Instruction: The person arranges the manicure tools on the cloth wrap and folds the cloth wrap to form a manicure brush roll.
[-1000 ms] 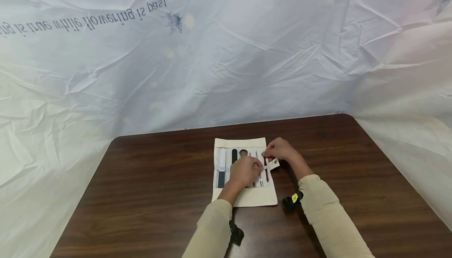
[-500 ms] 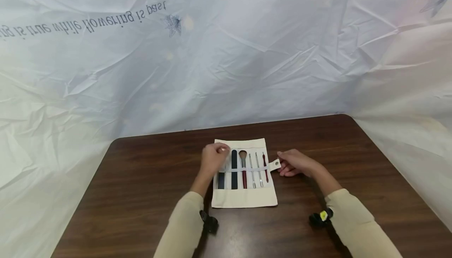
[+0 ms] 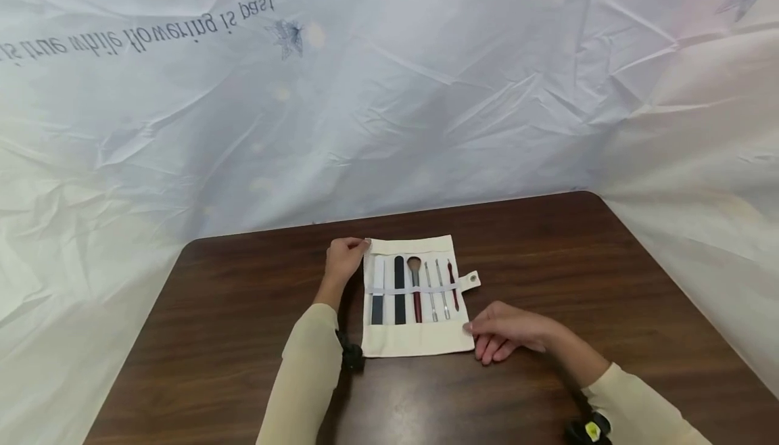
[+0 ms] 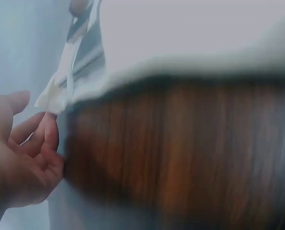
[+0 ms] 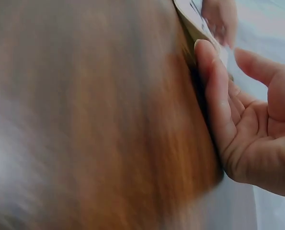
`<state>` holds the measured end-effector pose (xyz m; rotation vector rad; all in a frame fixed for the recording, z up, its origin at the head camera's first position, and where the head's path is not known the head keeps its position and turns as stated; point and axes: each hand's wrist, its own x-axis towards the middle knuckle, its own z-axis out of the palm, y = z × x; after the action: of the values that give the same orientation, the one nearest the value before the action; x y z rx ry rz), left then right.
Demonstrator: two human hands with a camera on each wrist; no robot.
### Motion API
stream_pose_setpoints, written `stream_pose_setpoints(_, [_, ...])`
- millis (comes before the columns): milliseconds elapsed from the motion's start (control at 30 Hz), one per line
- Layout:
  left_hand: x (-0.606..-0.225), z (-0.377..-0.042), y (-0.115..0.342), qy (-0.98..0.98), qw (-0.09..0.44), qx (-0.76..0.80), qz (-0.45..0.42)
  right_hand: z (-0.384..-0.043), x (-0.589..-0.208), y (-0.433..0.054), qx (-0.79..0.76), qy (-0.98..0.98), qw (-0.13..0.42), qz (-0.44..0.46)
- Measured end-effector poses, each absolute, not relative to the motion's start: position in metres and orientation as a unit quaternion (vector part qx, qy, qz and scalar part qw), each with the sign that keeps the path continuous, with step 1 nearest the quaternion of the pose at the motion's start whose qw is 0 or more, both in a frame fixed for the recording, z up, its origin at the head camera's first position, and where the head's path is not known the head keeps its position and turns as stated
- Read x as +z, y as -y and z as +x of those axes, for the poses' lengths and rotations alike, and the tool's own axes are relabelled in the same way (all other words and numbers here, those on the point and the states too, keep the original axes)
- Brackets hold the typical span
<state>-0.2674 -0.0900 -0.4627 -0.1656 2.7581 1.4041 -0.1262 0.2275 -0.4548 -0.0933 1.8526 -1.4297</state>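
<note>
A cream fabric tool roll (image 3: 420, 342) lies unfolded on the table, its tools under a pale elastic band. They are a white-and-dark flat file (image 3: 378, 310), a black flat file (image 3: 399, 296), a red-handled brush (image 3: 415, 276), two thin metal tools (image 3: 431, 296) and a slim dark-red tool (image 3: 453, 283). At the far left corner, my left hand (image 3: 343, 258) has its fingertips against the fabric; the left wrist view shows the thumb apart. My right hand (image 3: 508, 330) touches the right edge near the front corner, thumb spread from the fingers in the right wrist view.
The brown wooden table (image 3: 243, 337) has rounded far corners. White printed cloth (image 3: 389, 93) hangs behind it and along both sides. A snap tab (image 3: 471, 280) sticks out from the roll's right side. Black wrist cameras (image 3: 351, 357) sit at both sleeves.
My left hand has moved left off the tools to the roll's far left corner. My right hand has left the upper right side and snap tab, coming down to the near right corner.
</note>
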Motion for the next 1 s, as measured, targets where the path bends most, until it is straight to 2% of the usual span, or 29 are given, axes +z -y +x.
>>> stream_pose_setpoints(233, [-0.459,-0.265,0.085,-0.901,0.045,0.425,-0.074,-0.118,-0.455,-0.219,-0.554,-0.741,0.377,-0.042])
stream_pose_setpoints(467, [-0.458,-0.248,0.103,-0.874,0.077,0.474,-0.075,-0.135,-0.451,-0.251,-0.54,-0.76,0.362,-0.01])
stream_pose_setpoints(600, [-0.462,-0.227,0.11,-0.84,0.123,0.52,-0.091,-0.161,-0.447,-0.274,-0.526,-0.789,0.316,0.031])
stream_pose_setpoints(733, [-0.464,-0.203,0.113,-0.818,0.185,0.538,-0.087,-0.192,-0.446,-0.282,-0.494,-0.832,0.244,0.062])
stream_pose_setpoints(1000, [-0.463,-0.163,0.121,-0.803,0.303,0.513,0.001,-0.245,-0.453,-0.254,-0.426,-0.894,0.125,0.063])
